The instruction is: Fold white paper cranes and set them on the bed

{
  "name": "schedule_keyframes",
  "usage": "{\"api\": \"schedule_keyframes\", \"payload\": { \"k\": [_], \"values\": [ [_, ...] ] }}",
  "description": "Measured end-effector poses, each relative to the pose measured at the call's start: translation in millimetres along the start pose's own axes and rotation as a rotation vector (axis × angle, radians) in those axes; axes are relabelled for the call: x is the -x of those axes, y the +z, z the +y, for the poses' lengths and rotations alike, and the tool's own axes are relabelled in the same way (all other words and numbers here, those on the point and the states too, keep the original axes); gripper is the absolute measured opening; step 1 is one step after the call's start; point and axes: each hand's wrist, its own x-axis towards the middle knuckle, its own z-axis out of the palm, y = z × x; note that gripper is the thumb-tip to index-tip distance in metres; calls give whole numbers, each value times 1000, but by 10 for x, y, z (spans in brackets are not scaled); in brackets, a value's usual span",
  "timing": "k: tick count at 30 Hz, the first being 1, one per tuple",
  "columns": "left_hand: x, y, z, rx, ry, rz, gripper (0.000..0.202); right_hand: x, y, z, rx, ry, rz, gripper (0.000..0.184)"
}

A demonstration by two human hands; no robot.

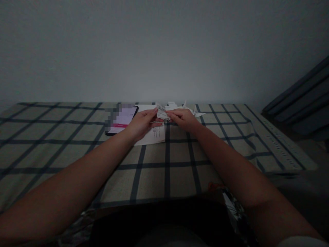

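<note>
Holding a small folded paper [161, 112] between the left hand [142, 122] and the right hand [183, 118], over the checked tablecloth [177, 151]. Pinching its left part with the left fingers, its right part with the right fingertips, both times in a narrow grip. Beneath the left hand, a printed sheet [154, 136]; farther left, a phone [127, 118]. Just beyond the right hand, a white paper shape [200, 114] with pointed tips.

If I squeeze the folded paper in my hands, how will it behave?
The folded paper would probably crumple easily, since it looks thin and creased. It's likely light: the left hand and right hand only pinch it. Its folds may make it stiffer than the flat printed sheet.
</note>
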Motion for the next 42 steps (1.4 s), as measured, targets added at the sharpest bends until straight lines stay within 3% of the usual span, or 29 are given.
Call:
{"api": "schedule_keyframes", "payload": {
  "k": [4,9,13,22,30,37,42],
  "values": [
    [-11,-4,-15,-8,1,-5,28,3,-36,-38,101,-28,11,41],
    [0,8,-9,-20,-4,8,20,20,-25,1,61,22,76,22],
    [16,15,-8,-38,-23,14,11,31,8,9,-2,16,111,21],
    [74,116,-49,-90,-105,100,15,47,19,-111,233,27,93,15],
    [101,148,-50,-124,-62,165,14,57,128,-148,492,-261,87,35],
    [93,138,-50,-158,-92,170,12,43,203,-208,603,-228,42,26],
    [112,146,-59,-250,-111,172,10,40,228,-189,545,-150,104,31]
  ]
}}
